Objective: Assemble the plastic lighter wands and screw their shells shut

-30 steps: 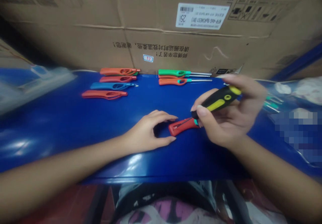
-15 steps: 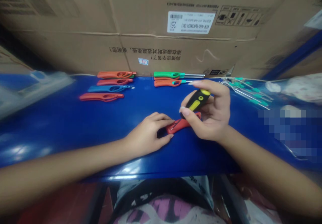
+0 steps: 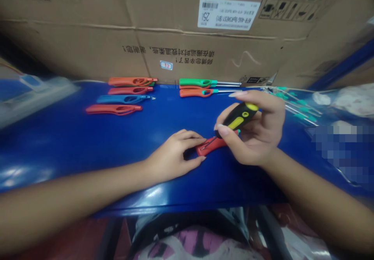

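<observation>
A red long-reach lighter (image 3: pixel 215 144) lies flat on the blue table (image 3: pixel 140 127) in front of me. My left hand (image 3: pixel 177 152) pinches its left end between thumb and fingers. In my right hand (image 3: pixel 254 135) is a screwdriver (image 3: pixel 237 117) with a black and yellow handle, held tilted. Its thin shaft slants down to the left, and the tip meets the lighter's left part. The lighter's right end is partly behind my right fingers, with a bit of green showing there.
Several orange, red and blue lighter bodies (image 3: pixel 119 99) lie at the back left. Green and orange lighters with metal tubes (image 3: pixel 195 82) lie at the back middle. Loose metal tubes with green parts (image 3: pixel 300 108) are at the right. A cardboard box (image 3: pixel 163 14) stands behind.
The view has shifted a little. Both hands keep their holds, the screwdriver still meets the red lighter, and my right hand sits slightly further right.
</observation>
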Demonstrator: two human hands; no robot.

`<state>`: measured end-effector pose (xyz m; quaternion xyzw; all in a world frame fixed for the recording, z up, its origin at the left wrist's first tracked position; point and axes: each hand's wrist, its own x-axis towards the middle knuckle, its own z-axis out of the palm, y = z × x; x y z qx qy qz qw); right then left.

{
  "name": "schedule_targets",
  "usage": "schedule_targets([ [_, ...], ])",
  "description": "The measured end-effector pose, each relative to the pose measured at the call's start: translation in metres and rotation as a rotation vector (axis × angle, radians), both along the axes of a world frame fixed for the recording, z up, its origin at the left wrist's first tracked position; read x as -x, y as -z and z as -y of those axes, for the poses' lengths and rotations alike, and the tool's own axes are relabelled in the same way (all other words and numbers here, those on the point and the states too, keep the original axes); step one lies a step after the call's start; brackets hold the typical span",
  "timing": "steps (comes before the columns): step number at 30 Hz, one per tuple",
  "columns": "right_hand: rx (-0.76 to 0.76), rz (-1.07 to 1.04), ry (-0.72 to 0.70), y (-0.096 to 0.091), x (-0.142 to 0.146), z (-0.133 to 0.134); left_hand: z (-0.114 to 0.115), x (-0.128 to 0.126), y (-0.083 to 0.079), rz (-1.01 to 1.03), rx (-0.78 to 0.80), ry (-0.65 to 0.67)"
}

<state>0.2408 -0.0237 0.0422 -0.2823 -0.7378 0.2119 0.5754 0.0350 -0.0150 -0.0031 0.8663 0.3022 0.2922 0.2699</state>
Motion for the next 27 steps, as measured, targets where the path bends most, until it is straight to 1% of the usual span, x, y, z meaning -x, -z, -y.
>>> schedule_targets([
  [3, 0.035, -0.006, 0.014, -0.001, -0.001, 0.0, 0.0, 0.0, 0.0, 0.005, -0.004, 0.003],
  [5, 0.022, 0.005, 0.008, -0.001, -0.001, -0.001, 0.0, 0.0, 0.0, 0.004, -0.014, 0.009],
  [8, -0.112, 0.034, -0.025, 0.001, 0.002, -0.004, 0.0, 0.0, 0.001, 0.006, -0.031, 0.016],
  [10, -0.205, 0.034, -0.023, 0.002, 0.004, -0.007, -0.001, 0.0, 0.001, 0.008, -0.037, 0.015],
  [15, -0.263, 0.047, -0.029, 0.002, 0.007, -0.009, -0.001, 0.0, 0.002, 0.007, -0.043, 0.008],
  [21, -0.227, 0.083, -0.024, 0.008, 0.003, -0.01, -0.002, 0.0, 0.002, 0.017, -0.056, 0.019],
  [24, -0.154, 0.088, -0.038, 0.008, 0.002, -0.01, -0.002, 0.0, 0.002, 0.014, -0.049, 0.021],
  [27, -0.064, 0.121, -0.085, 0.003, 0.0, -0.01, -0.002, 0.0, 0.001, 0.006, -0.034, 0.023],
])
